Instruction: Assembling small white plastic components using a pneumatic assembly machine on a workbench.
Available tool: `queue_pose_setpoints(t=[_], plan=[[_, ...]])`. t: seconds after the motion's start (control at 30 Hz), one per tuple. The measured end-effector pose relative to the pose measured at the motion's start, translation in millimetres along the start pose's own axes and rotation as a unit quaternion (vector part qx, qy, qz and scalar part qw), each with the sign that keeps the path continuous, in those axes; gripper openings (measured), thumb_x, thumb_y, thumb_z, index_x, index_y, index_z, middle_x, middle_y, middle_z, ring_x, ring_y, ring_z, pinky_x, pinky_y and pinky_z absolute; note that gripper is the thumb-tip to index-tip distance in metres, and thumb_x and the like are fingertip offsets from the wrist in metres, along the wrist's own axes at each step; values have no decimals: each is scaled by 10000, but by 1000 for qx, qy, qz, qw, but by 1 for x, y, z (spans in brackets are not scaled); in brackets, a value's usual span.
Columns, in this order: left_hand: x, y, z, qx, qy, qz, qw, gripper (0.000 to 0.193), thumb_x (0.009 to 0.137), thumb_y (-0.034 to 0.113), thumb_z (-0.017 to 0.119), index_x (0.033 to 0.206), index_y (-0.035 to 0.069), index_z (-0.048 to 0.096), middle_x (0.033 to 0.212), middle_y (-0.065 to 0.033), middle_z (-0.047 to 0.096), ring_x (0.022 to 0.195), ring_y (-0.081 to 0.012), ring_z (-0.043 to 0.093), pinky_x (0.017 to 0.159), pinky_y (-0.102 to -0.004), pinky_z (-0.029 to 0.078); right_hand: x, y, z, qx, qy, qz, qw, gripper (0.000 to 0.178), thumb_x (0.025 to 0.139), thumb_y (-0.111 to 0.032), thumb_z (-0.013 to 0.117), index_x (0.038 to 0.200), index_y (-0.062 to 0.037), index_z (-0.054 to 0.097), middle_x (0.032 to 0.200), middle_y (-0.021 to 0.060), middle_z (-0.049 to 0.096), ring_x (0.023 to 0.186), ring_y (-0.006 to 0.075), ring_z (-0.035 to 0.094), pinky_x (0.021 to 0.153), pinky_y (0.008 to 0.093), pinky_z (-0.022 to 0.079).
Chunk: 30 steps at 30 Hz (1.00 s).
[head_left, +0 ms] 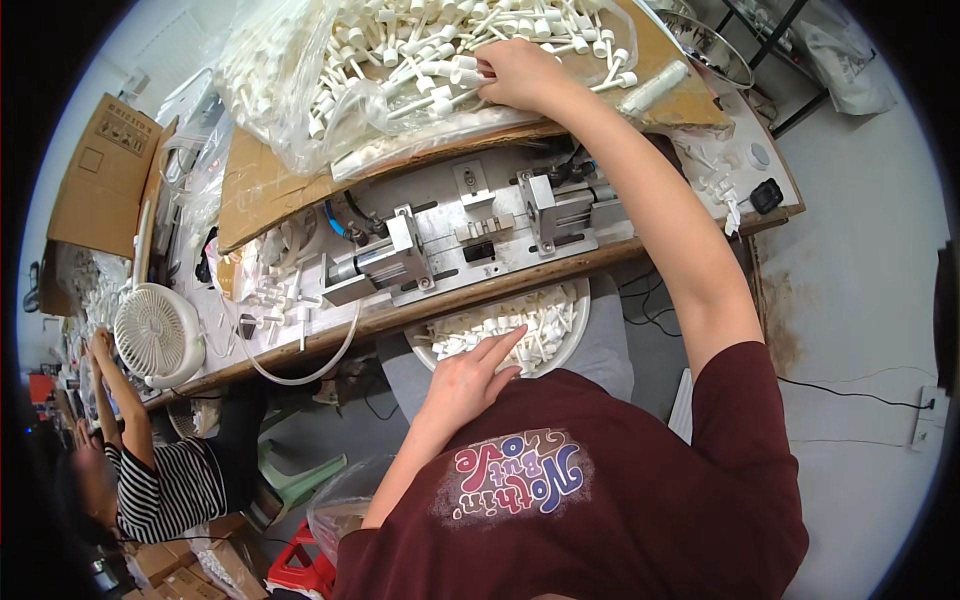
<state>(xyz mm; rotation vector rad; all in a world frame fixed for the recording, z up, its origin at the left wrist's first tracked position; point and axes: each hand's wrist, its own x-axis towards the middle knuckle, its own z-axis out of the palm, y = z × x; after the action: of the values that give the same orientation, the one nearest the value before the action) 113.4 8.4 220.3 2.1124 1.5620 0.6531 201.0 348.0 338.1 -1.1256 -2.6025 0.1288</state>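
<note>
My right hand [522, 76] reaches far forward to a heap of white plastic stemmed parts [400, 45] that lies in clear plastic bagging on cardboard. Its fingers are bent together around a white capped part [466, 74] at the heap's near side. Close to my body, my left hand [468, 382] stretches its fingers over a basin [581, 325] in my lap, with nothing held. More white parts [545, 322] of the same kind fill the basin. Between the two hands, a metal clamping fixture [485, 235] with a block at each side sits on the bench.
A white fan [158, 335] stands at the bench's left end, near a co-worker in a striped shirt [170, 480]. A clear hose [320, 372] loops over the front edge. Loose white parts [275, 300] lie left of the fixture; a black object [767, 196] sits at the right corner.
</note>
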Motion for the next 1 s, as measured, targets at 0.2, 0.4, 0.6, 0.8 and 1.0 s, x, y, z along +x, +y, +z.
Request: queue_pose_setpoints(t=[0.2,0.4,0.6,0.8,1.0], plan=[[1,-1,3,-2,4,5,1000,556,872,266,690,1393,198,506,957,-69,668,630,-270,638,563,-364,520,3,-17,-4,41,-10,-53,998,195,755,-118,671,926,-46,609,917,123,671,902,312,649,759,413,506],[1,-3,4,-6,-7,6,1000,574,869,262,689,1404,205,491,931,-75,658,628,-277,631,564,-371,518,4,-37,-5,-70,-36,-118,990,348,767,-23,658,1106,-92,617,1072,80,644,1029,292,625,826,409,513],[2,0,2,0,8,18,1000,580,867,258,692,1407,207,486,921,-70,655,629,-273,631,563,-372,520,9,-34,-6,-100,-63,-133,984,240,779,-78,654,1018,-56,661,1045,129,668,1010,301,647,827,416,530],[-1,-2,6,1,4,23,1000,581,869,264,690,1409,210,485,923,-59,660,649,-265,641,562,-369,523,8,-17,-3,-60,-56,-110,990,254,776,-150,680,1010,-53,676,1030,147,689,994,295,661,829,414,536],[-2,-4,5,8,-4,15,1000,574,869,279,692,1403,210,494,914,-58,663,649,-261,641,565,-368,524,-5,-8,-16,9,-64,-43,997,219,786,-169,681,993,-98,679,1030,122,694,994,287,660,834,417,529]])
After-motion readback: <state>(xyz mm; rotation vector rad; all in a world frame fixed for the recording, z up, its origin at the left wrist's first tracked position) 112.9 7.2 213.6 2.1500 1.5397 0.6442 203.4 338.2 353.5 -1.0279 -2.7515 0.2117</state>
